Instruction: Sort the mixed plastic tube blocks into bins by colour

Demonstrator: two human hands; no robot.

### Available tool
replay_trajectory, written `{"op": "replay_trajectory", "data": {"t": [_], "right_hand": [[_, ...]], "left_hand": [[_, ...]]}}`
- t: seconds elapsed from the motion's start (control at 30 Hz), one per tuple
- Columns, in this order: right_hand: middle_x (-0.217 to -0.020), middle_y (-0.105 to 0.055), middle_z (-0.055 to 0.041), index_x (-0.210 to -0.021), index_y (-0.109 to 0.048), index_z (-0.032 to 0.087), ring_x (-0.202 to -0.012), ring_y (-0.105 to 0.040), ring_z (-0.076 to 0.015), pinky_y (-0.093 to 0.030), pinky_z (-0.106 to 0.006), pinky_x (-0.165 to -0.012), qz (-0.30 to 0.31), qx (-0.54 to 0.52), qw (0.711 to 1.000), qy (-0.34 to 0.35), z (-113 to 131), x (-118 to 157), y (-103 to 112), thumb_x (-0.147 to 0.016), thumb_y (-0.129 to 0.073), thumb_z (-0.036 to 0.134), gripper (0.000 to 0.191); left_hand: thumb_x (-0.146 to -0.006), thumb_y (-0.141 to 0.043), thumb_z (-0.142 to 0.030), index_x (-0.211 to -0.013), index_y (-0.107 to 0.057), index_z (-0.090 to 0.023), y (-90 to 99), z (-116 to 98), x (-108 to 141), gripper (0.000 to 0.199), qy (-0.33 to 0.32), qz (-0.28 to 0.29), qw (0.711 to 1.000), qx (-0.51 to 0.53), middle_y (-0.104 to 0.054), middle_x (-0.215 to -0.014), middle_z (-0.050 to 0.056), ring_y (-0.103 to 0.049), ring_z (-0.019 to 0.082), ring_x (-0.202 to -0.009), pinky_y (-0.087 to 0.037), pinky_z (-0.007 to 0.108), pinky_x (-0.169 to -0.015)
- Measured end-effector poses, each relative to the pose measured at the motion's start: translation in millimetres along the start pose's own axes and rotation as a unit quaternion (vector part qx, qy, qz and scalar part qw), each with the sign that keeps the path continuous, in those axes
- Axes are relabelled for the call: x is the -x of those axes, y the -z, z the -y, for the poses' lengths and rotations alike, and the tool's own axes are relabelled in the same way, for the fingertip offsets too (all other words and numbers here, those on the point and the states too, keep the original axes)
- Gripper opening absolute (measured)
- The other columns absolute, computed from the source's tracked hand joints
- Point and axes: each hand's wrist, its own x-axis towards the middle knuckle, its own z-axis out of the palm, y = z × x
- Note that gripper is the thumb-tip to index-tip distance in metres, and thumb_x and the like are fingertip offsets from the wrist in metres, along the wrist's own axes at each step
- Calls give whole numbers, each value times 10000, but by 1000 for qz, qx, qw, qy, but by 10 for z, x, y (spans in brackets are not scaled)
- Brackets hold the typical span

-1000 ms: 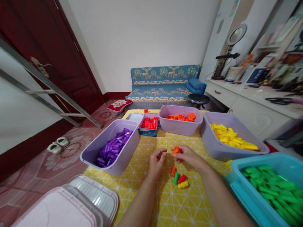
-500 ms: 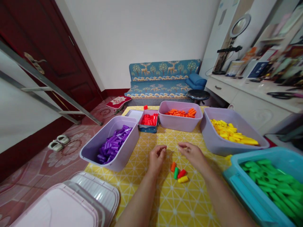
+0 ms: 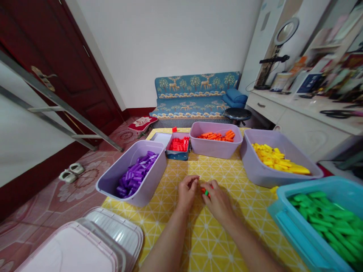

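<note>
Over the middle of the yellow patterned cloth (image 3: 215, 241), my right hand (image 3: 217, 198) is curled around several small coloured tubes. A green tube (image 3: 207, 192) and bits of orange and red show between its fingers; the rest are hidden under the hand. Just to the left, my left hand (image 3: 187, 190) is closed, thumb and fingertips pressed together near the tubes. Whatever it pinches is too small to name.
Purple tubes (image 3: 136, 175) fill a lilac bin at left. Behind are a small box of red pieces (image 3: 179, 144) and a bin of orange ones (image 3: 217, 136). At right stand bins of yellow (image 3: 272, 156) and green pieces (image 3: 329, 219). Lids (image 3: 68, 249) lie front left.
My right hand has moved down and left onto the loose tubes and closed around them. The tubes have shifted up and left, closer to my left hand, which has hardly moved.
</note>
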Motion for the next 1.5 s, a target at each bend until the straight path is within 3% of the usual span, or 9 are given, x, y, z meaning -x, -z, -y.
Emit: {"op": "replay_trajectory", "data": {"t": [0.1,0.2,0.3,0.57,0.73,1.0,1.17,1.33,1.5], "right_hand": [[-982,-612,-62,-974,-634,216,-873,-612,-199,-480,-308,-760,-74,-182,980,-26,-84,-231,-67,-803,-548,197,192],[-886,-621,-18,-939,-572,220,-608,-555,-129,-449,-255,-541,-54,-425,898,-98,-134,-256,-136,-794,-591,372,211],[-767,-597,30,-923,-545,228,-464,-456,-76,-363,-210,-434,-15,-556,817,-154,-151,-187,-173,-719,-667,452,326],[-860,-656,-10,-951,-620,205,-519,-492,-73,-386,-207,-486,7,-640,748,-177,-155,-133,-90,-684,-735,379,339],[-912,-656,-25,-948,-672,218,-696,-557,-124,-418,-218,-560,14,-683,714,-152,-149,-108,-60,-690,-717,296,273],[-898,-697,-57,-975,-697,203,-722,-591,-136,-426,-228,-599,46,-714,681,-152,-140,-101,-23,-764,-670,359,264],[-831,-686,-45,-972,-683,194,-678,-587,-129,-423,-231,-586,51,-711,687,-144,-188,-100,-66,-772,-674,395,283],[-947,-675,-36,-1025,-633,216,-797,-609,-164,-449,-247,-631,10,-623,773,-116,-190,-103,-131,-672,-777,368,411],[-999,-677,-40,-1025,-604,230,-909,-616,-207,-485,-317,-761,-6,-553,829,-86,-188,-92,-118,-702,-737,395,386]], "left_hand": [[-858,-574,-276,-980,-711,-167,-1,-80,11,213,-15,37,999,6,-704,-984,95,-642,207,-938,-477,334,-868],[-872,-577,-305,-1052,-699,-181,-17,-155,26,250,-31,77,996,17,-685,-1029,99,-630,209,-955,-472,331,-864],[-865,-599,-317,-1039,-707,-182,-31,-175,30,245,-49,93,994,31,-672,-1025,105,-618,211,-963,-462,337,-876],[-749,-735,-362,-967,-714,-167,-50,-84,15,294,38,87,984,148,-674,-916,88,-634,173,-789,-489,304,-764],[-672,-793,-395,-825,-676,-155,-57,-105,6,307,101,41,971,214,-682,-772,51,-622,143,-665,-489,270,-663],[-736,-730,-451,-851,-645,-157,-10,-128,16,327,129,16,962,239,-613,-650,-8,-541,93,-569,-436,216,-594],[-733,-722,-480,-802,-653,-158,-27,-105,19,337,116,38,972,203,-622,-672,10,-543,102,-592,-439,223,-593],[-655,-775,-480,-803,-628,-159,-63,-123,32,383,145,57,962,224,-634,-676,3,-579,114,-569,-489,246,-579],[-687,-751,-456,-778,-635,-162,-65,-136,31,329,120,33,971,204,-637,-694,8,-588,120,-602,-492,250,-600]]}}
